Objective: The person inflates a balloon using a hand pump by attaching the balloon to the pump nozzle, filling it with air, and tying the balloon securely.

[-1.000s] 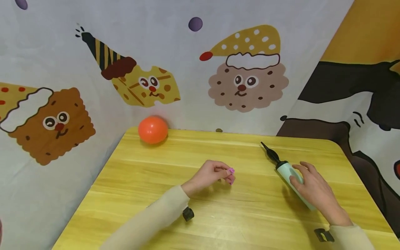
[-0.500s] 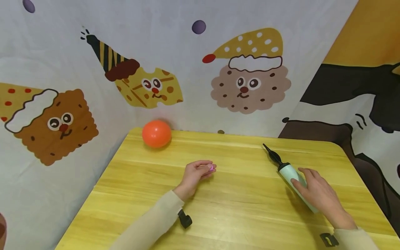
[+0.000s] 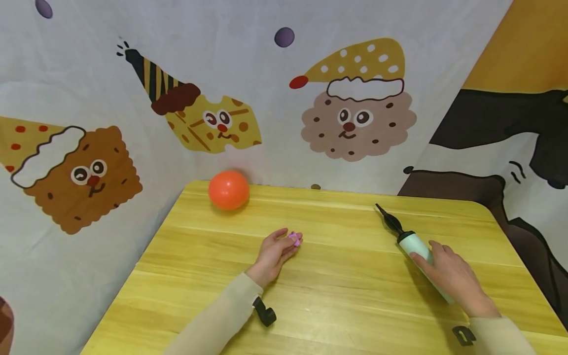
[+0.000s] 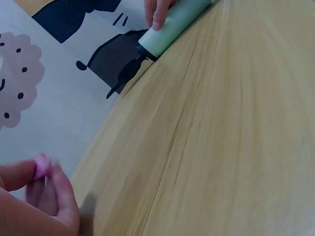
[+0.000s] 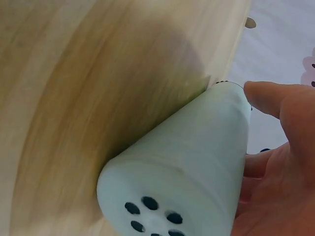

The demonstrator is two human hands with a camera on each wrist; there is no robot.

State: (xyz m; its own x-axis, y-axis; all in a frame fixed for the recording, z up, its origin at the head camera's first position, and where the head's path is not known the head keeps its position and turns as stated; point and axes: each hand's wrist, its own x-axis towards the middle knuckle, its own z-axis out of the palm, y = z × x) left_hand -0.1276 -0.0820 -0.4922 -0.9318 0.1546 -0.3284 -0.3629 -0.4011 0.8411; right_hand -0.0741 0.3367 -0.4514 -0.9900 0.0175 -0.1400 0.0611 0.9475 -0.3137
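Between thumb and fingers of my left hand (image 3: 271, 255) is a small pink piece (image 3: 295, 239), perhaps an uninflated balloon; its kind is not clear. The left wrist view shows the same pink piece (image 4: 42, 166) pinched above the table. My right hand (image 3: 459, 278) lies across a pale green balloon pump (image 3: 416, 245) with a black nozzle, thumb on one side and fingers on the other. In the right wrist view the pump's round end (image 5: 147, 201) with dark holes faces the camera; part of the fingers (image 5: 258, 164) hides behind the barrel.
An inflated orange balloon (image 3: 229, 190) rests at the back left of the wooden table (image 3: 337, 305). Behind it hangs a cloth (image 3: 275, 98) printed with cartoon biscuits. A black strap piece (image 3: 265, 313) hangs from the left sleeve, another (image 3: 463, 335) by the right.
My left hand has drawn back to the left with the pink piece. The right hand has stayed at the pump, its fingers settling closer to the barrel. The view shifted slightly.
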